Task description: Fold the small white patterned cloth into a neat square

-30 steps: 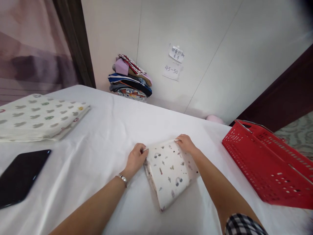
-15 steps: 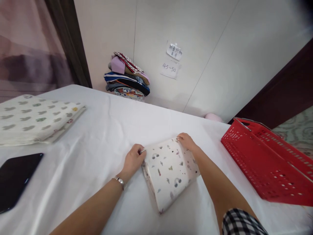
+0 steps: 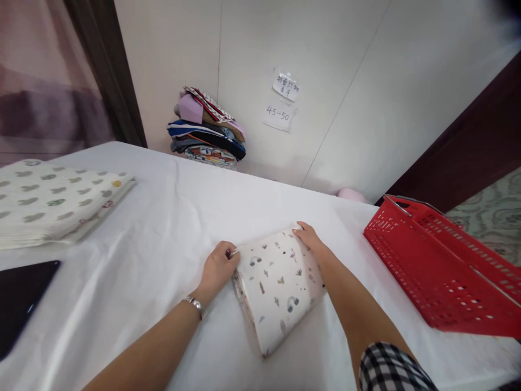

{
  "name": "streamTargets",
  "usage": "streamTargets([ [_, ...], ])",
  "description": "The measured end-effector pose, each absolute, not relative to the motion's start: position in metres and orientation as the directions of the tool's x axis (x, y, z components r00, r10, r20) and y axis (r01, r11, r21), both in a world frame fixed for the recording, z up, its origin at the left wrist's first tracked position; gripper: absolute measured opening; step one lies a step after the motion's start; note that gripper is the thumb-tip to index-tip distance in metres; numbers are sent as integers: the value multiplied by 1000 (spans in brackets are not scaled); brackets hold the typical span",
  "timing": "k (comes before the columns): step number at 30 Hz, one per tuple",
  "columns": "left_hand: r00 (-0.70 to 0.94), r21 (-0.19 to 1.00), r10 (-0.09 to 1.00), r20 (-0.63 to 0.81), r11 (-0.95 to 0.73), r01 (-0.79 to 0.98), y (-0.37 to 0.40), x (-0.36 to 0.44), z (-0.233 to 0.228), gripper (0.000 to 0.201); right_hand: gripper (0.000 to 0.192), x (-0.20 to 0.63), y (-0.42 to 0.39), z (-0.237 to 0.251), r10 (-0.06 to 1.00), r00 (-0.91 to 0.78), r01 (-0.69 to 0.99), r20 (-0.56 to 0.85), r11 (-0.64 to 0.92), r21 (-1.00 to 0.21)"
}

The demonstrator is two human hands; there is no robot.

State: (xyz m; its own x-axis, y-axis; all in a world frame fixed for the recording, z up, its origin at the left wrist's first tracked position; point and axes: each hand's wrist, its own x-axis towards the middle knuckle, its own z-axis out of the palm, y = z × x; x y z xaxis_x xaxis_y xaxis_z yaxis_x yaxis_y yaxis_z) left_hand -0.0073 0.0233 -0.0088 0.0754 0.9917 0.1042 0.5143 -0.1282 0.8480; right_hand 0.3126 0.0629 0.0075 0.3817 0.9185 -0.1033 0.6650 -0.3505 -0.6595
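Observation:
A small folded cloth, white with little coloured prints, lies on the white table cover in front of me. My left hand pinches its far left corner, fingers closed on the edge. At the far right corner, my right hand grips the cloth with the fingertips. A metal watch sits on my left wrist. A checked sleeve shows on my right arm at the bottom.
A larger folded printed cloth lies at the left. A dark tablet is at the near left edge. A red plastic basket stands at the right. A stack of folded clothes sits against the wall under two paper notes.
Both hands keep their hold on the cloth's far corners. The view has shifted slightly, so everything sits a little further left.

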Motion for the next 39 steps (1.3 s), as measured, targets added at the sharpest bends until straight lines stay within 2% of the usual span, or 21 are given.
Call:
streamTargets([
  [3,73,848,992,101,-124,515,24,-8,-8,7,51,316,63,11,902,405,636,-150,-396,-663],
  [9,64,838,995,76,-98,536,24,-8,-8,10,29,324,69,18,864,410,598,-290,-496,-630],
  [13,56,825,997,55,-77,560,25,-8,-10,14,35,330,73,24,833,398,546,-383,-551,-631],
  [16,49,811,998,41,-62,582,26,-8,-10,21,40,331,69,28,822,352,487,-447,-569,-663],
  [19,43,794,998,47,-64,604,27,-8,-10,30,40,330,60,34,853,215,317,-476,-522,-792],
  [22,51,780,994,95,-106,616,27,-7,-10,39,44,331,50,47,913,109,139,-392,-405,-904],
  [24,76,769,992,100,-125,627,28,-7,-8,47,49,331,43,61,944,84,129,-318,-326,-936],
  [30,222,770,975,-31,-118,628,30,-12,0,63,69,317,9,109,995,9,233,-99,-99,-968],
  [34,332,811,943,27,-215,545,35,-17,0,67,67,302,-18,129,1000,-4,338,-2,0,-941],
  [39,425,856,905,-27,-199,478,40,-24,7,63,68,291,-41,142,997,-77,387,30,57,-920],
])
